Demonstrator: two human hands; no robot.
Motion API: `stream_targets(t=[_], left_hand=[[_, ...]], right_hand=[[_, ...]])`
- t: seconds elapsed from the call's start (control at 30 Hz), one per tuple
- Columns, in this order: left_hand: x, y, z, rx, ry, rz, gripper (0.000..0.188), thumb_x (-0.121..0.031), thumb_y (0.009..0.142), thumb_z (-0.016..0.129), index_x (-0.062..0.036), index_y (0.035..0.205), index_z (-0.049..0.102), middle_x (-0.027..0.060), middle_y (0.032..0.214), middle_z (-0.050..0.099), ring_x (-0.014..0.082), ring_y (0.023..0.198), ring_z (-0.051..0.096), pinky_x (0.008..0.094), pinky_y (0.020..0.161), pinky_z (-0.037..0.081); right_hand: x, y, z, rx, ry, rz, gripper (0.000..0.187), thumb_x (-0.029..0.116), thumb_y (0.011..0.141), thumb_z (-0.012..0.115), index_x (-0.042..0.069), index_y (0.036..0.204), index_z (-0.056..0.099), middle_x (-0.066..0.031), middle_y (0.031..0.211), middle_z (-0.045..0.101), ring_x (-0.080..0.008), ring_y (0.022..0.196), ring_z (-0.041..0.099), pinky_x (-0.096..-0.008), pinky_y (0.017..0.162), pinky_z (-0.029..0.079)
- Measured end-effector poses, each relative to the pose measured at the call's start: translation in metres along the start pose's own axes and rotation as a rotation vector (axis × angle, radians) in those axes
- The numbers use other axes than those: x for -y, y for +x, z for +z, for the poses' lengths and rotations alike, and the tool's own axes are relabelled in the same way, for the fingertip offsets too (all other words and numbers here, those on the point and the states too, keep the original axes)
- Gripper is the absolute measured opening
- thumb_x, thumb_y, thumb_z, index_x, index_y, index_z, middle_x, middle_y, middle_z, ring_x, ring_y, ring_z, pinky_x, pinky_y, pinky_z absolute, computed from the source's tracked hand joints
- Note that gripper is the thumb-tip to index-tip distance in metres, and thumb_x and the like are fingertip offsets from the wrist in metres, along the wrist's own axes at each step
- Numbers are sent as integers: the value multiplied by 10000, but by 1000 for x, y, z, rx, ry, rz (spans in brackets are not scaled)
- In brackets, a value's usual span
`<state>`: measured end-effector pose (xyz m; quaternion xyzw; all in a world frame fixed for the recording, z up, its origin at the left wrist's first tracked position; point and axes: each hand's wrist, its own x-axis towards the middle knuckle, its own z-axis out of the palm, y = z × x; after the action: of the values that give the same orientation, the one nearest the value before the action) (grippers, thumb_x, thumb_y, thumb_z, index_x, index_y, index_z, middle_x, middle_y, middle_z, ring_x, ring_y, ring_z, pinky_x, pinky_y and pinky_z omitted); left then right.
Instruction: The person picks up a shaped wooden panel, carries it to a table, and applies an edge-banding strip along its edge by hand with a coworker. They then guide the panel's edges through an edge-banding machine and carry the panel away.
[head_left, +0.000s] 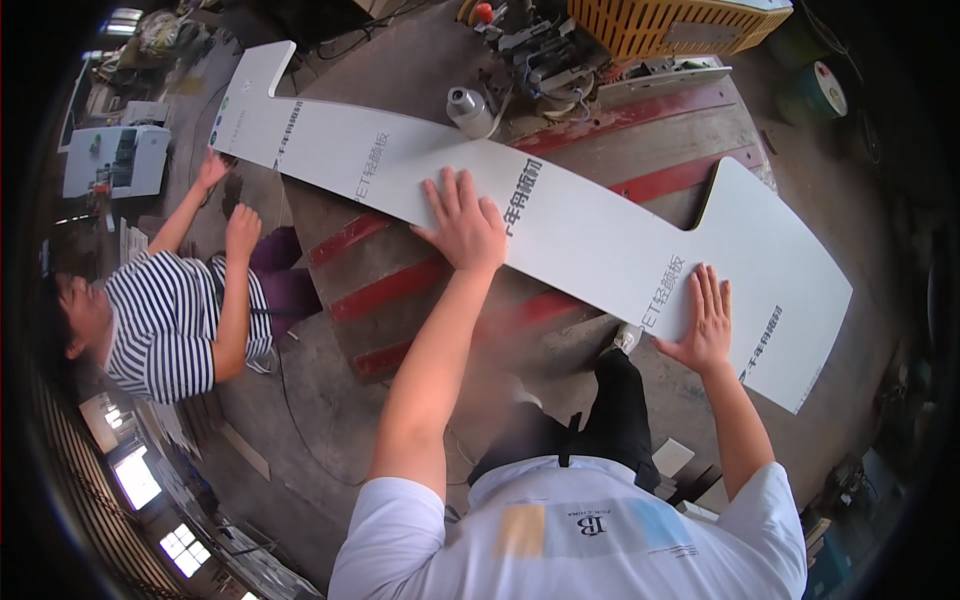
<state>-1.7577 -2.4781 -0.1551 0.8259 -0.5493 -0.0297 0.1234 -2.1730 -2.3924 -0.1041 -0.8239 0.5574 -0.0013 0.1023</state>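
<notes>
A long white panel (590, 240), cut to a wide U-like outline with printed lettering, lies across a machine table (400, 270) that has red strips. My left hand (464, 222) rests flat on the panel's middle, fingers spread. Toward the panel's right end, my right hand (704, 322) lies flat near its close edge, with the thumb apart from the fingers. Neither hand grips anything. A grey metal cylinder, the machine's head (470, 112), stands at the panel's far edge, beyond my left hand.
At the left, a person in a striped shirt (165, 320) stands close to the panel's left end, one hand near its edge. A yellow slatted housing (665, 25) and machine parts (550, 65) sit at the back. A drum (815, 92) stands far right.
</notes>
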Motion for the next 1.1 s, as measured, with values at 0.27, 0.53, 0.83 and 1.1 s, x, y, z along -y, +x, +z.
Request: stream_targets(t=[0.27,0.53,0.83,1.1], left_hand=[[6,-4,3,-78,49,50,540,-358,1045,493,-155,1544,527,88,1704,403,399,1612,278,868,1102,170],[5,-2,6,-34,50,14,560,-336,1022,519,-157,1553,507,68,1721,360,383,1628,235,894,1100,163],[1,-3,7,-47,77,-33,541,-357,1037,517,-221,1560,514,14,1712,393,339,1622,265,877,1108,214],[0,-4,12,-2,88,-58,553,-347,1021,481,-214,1555,534,-2,1718,394,307,1630,260,879,1125,201]], right_hand=[[7,-7,-7,53,-27,6,1285,645,663,837,-18,1629,309,-199,1733,299,-350,1642,207,-557,1350,91],[0,-7,0,42,-41,-24,1304,721,701,787,-25,1645,284,-200,1743,279,-350,1649,188,-568,1342,80],[-3,-11,3,84,-3,-9,1303,689,699,806,-31,1648,276,-200,1749,255,-350,1656,157,-587,1335,70],[-10,-13,17,136,56,-45,1298,668,741,790,-63,1652,224,-213,1764,198,-369,1663,92,-598,1334,24]])
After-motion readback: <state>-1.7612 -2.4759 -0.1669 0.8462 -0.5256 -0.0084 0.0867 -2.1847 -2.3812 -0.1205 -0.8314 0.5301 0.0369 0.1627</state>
